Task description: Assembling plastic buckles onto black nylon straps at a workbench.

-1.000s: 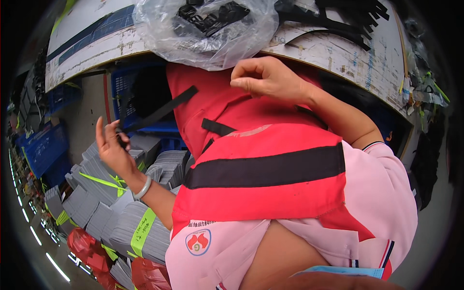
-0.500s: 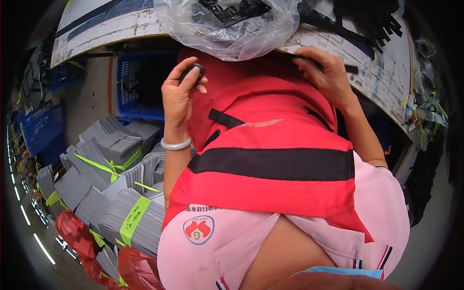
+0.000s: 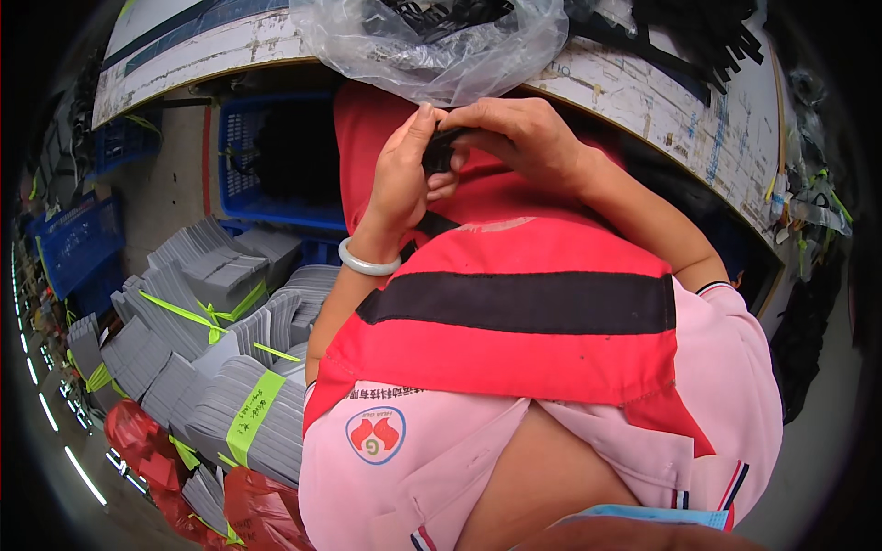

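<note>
My left hand, with a pale bangle at its wrist, is closed on a small black piece, which looks like a plastic buckle. Fingers hide most of it. Against it, the fingertips of my right hand are pinched together; the black strap in them is almost wholly covered. Both hands meet above my red apron, just below the near edge of a clear plastic bag. Black pieces lie inside that bag.
The worn white table curves across the top, with black straps at its right. Under its left side stands a blue crate holding dark material. Bundled grey sheets with yellow-green ties and red bags are at the left.
My hands have come together from far apart: the left moved right, the right moved left. The black strip beside my right wrist at the table edge is no longer visible there.
</note>
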`<state>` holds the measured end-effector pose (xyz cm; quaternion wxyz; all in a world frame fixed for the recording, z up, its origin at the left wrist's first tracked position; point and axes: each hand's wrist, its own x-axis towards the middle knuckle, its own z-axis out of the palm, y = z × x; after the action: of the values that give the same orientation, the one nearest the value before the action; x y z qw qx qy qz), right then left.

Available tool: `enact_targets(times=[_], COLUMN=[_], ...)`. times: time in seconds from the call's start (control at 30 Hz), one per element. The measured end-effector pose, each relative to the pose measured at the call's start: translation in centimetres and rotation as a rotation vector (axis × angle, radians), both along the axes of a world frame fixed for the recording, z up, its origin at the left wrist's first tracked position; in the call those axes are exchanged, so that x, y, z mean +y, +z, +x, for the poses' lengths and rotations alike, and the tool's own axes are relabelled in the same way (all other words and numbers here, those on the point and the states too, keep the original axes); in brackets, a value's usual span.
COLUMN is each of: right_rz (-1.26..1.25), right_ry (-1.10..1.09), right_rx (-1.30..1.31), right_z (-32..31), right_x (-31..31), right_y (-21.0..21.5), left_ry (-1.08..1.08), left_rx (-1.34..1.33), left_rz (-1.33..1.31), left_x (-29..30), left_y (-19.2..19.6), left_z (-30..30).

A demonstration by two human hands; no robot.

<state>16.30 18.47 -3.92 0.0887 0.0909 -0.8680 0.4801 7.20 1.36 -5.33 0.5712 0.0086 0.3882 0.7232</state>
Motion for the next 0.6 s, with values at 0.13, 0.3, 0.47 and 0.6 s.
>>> enact_targets(times=[0.13,0.3,0.47,0.6], right_rz=[0.029,-0.156,-0.066,0.023], right_ry=[0.003,0.133,0.186,0.173], right_rx=[0.017,-0.181,-0.190,-0.142], right_z=[-0.5,-0.1,0.2,0.7], right_x=[0.9,1.5,1.5,1.2], right_y=[-0.7,-0.4,-0.3,-1.1], left_ry=[-0.129,-0.232,-0.294,-0.359], left_rx=[-0.046,-0.165,-0.130,-0.220], left_rz=[-0.160,-0.052,-0.131,-0.070], left_x=[0.3,0.1,-0.1,-0.3], left_y=[0.5,-0.4,-1.0,-2.0], left_z=[0.7,0.6,0.8,0.4])
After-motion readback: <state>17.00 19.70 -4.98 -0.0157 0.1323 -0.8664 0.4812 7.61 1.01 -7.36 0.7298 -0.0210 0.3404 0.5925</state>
